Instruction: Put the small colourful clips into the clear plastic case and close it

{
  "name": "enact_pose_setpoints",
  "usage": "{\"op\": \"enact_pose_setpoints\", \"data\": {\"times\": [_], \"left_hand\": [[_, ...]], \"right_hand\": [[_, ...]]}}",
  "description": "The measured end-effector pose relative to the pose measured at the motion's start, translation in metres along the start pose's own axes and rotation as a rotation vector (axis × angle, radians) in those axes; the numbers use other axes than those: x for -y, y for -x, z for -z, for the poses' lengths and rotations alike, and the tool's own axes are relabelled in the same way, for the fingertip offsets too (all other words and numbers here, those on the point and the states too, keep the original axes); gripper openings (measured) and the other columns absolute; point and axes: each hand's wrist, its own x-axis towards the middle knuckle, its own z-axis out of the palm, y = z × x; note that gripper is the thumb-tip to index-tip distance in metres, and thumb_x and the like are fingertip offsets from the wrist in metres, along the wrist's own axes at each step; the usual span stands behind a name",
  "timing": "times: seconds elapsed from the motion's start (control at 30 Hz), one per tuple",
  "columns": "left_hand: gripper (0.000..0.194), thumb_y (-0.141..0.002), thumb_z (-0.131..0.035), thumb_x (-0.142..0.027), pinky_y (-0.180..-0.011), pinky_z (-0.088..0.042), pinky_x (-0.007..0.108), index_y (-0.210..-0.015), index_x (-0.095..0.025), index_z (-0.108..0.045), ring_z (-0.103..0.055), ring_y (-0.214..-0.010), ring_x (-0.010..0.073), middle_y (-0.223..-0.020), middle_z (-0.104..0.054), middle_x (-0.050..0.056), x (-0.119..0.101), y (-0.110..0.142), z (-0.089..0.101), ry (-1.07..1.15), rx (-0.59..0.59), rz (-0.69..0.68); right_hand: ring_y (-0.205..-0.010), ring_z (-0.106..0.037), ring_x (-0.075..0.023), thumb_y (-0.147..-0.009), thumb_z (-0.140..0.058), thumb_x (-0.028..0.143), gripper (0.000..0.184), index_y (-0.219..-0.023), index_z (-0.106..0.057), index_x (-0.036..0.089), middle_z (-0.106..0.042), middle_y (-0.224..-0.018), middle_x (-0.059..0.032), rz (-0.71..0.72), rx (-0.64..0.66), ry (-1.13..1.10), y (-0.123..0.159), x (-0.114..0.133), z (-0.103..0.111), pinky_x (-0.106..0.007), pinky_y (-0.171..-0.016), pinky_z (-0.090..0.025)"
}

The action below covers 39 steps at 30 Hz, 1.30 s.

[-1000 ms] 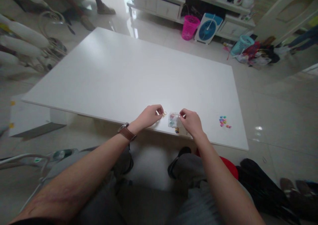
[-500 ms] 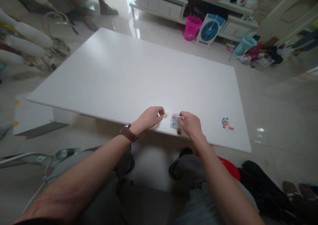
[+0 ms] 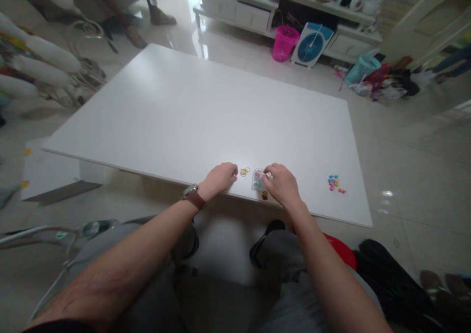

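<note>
Just left of a small pile of yellow rings [image 3: 245, 171], my left hand [image 3: 220, 177] rests at the table's near edge with its fingers curled together; what they hold, if anything, is hidden. My right hand [image 3: 283, 183] is closed at the right side of a small clear plastic box [image 3: 258, 181]. A small whitish bit shows at its fingertips, too small to name. Reddish and pale greenish small items lie inside the box. Below it, near the edge, sits a little dark and orange cluster [image 3: 264, 195].
Several small colourful pieces [image 3: 334, 182] lie at the right end of the white table [image 3: 221, 112]. Beyond it stand a pink basket [image 3: 285, 43], a blue and white fan [image 3: 312, 44] and a light blue basket [image 3: 362, 69]. Another person's foot [image 3: 162, 16] shows at the upper left.
My left hand has drawn back slightly left from the yellow rings, which now show more fully. My right fingers have shifted a little, and the whitish bit now shows at them.
</note>
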Motion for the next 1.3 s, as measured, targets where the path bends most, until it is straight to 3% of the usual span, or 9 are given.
{"op": "enact_pose_setpoints", "data": {"times": [0.27,0.57,0.77,1.3], "left_hand": [[0.021,-0.096,-0.047,-0.022,-0.074,-0.044,0.033,-0.095,-0.014,-0.066,-0.064,-0.085,0.0233,-0.098,-0.068,0.014,0.003,-0.004,-0.013,-0.146,0.012,-0.044],[0.015,-0.096,-0.048,-0.020,-0.078,-0.046,0.031,-0.097,-0.016,-0.062,-0.059,-0.082,0.0185,-0.098,-0.060,0.009,-0.008,-0.016,-0.014,0.066,-0.145,-0.105],[0.022,-0.098,-0.045,-0.022,-0.074,-0.045,0.030,-0.110,-0.021,-0.064,-0.058,-0.075,0.0163,-0.100,-0.057,0.006,-0.010,-0.014,-0.014,0.025,-0.112,-0.176],[0.024,-0.096,-0.047,-0.026,-0.078,-0.047,0.033,-0.095,-0.012,-0.067,-0.063,-0.083,0.0212,-0.101,-0.063,0.013,-0.004,-0.012,-0.009,-0.147,0.025,-0.073]], "right_hand": [[-0.097,-0.058,-0.0223,-0.099,-0.050,0.027,0.020,-0.094,-0.068,0.019,-0.067,-0.099,-0.0075,0.010,-0.002,-0.037,0.001,0.004,0.006,-0.031,-0.081,-0.040],[-0.094,-0.058,-0.0220,-0.097,-0.053,0.026,0.018,-0.093,-0.068,0.019,-0.067,-0.097,-0.0064,0.036,-0.005,-0.017,0.005,0.004,0.009,-0.031,-0.078,-0.039],[-0.096,-0.058,-0.0217,-0.099,-0.051,0.028,0.020,-0.094,-0.068,0.019,-0.067,-0.098,-0.0071,0.029,0.005,-0.043,0.004,0.003,0.012,-0.031,-0.081,-0.040],[-0.095,-0.059,-0.0210,-0.096,-0.053,0.023,0.017,-0.096,-0.070,0.020,-0.067,-0.098,-0.0066,0.040,0.069,-0.035,0.007,0.006,0.011,-0.030,-0.080,-0.041]]}}
